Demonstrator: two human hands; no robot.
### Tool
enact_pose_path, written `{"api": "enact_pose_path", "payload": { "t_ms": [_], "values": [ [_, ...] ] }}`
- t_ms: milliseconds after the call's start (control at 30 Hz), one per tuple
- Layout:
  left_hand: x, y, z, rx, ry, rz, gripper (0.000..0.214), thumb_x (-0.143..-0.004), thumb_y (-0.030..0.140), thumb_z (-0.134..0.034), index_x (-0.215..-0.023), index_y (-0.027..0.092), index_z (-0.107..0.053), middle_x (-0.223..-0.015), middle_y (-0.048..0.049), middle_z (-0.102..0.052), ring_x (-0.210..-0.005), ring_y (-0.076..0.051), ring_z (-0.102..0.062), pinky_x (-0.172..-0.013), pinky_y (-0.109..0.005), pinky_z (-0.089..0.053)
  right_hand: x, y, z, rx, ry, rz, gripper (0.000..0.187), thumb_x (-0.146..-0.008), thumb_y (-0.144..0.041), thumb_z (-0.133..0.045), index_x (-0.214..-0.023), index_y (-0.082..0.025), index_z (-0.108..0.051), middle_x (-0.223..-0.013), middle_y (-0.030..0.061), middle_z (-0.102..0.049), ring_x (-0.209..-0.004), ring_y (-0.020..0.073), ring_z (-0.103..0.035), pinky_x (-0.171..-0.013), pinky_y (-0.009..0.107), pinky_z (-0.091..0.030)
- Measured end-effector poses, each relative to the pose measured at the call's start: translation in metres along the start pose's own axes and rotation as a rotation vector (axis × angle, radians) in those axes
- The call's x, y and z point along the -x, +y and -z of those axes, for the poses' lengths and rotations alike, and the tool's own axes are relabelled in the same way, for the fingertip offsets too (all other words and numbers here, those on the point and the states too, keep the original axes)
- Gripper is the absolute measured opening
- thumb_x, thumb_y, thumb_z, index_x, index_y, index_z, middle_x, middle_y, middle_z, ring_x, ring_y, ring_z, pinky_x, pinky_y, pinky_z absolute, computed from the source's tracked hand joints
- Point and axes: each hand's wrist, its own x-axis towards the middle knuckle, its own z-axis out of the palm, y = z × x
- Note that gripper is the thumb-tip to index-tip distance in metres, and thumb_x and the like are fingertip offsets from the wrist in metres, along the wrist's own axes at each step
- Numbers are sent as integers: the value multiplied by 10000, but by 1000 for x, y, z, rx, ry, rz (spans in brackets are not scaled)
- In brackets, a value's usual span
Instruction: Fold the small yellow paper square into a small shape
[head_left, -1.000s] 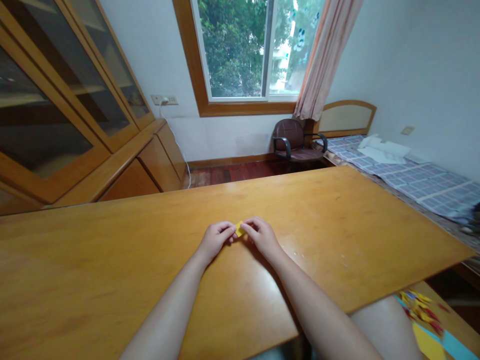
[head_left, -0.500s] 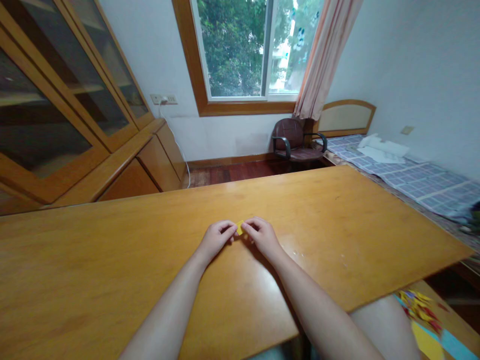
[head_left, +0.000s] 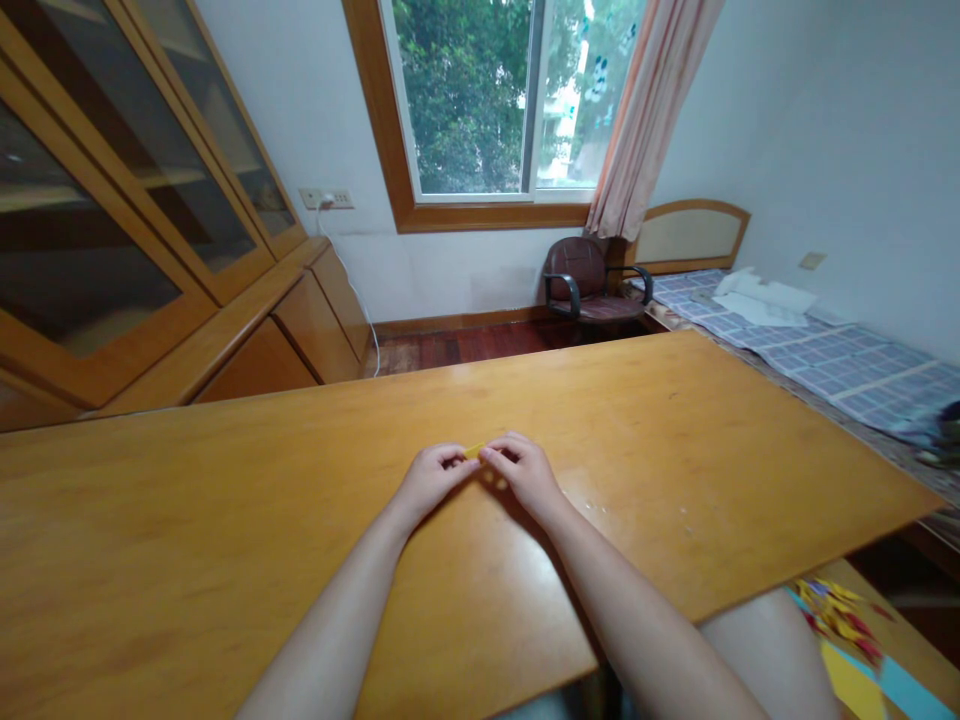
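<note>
A small piece of yellow paper [head_left: 473, 451] is pinched between both my hands, just above the wooden table [head_left: 225, 520] near its middle. My left hand [head_left: 433, 478] has its fingers curled, with thumb and forefinger closed on the paper's left end. My right hand [head_left: 523, 471] is curled the same way and grips the paper's right end. Only a thin sliver of the paper shows between the fingertips; the rest is hidden.
Wooden cabinets with glass doors [head_left: 135, 230] line the left wall. Beyond the table stand a dark office chair [head_left: 585, 280] and a bed with a checked cover [head_left: 825, 360]. Coloured paper scraps [head_left: 840, 620] lie low at the right, beside my knee.
The yellow paper shows less between my fingertips than before: it has turned or folded to a thin edge. Both hands stay in the same spot.
</note>
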Motion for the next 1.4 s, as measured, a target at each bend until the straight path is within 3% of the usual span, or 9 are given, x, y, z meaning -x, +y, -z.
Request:
{"api": "enact_pose_path", "payload": {
  "t_ms": [833, 1400],
  "values": [
    [0, 4, 0, 19, 11, 4, 315, -769, 448, -634, -685, 148, -675, -602, 19, -561, -574, -116, -454, -563, -231, -358, 0, 0, 0, 26, 90, -12, 147, -833, -283, -660, -756, -181, -733, -723, 20, -648, -682, 143, -582, -659, 255, -434],
    [1, 5, 0, 43, 18, 7, 324, -764, 460, -647, -664, 153, -672, -553, 22, -535, -550, -114, -441, -531, -223, -342, 0, -3, 0, 43, 78, -15, 155, -835, -283, -657, -749, -179, -732, -720, 25, -651, -678, 144, -577, -662, 259, -432]
  ]
}}
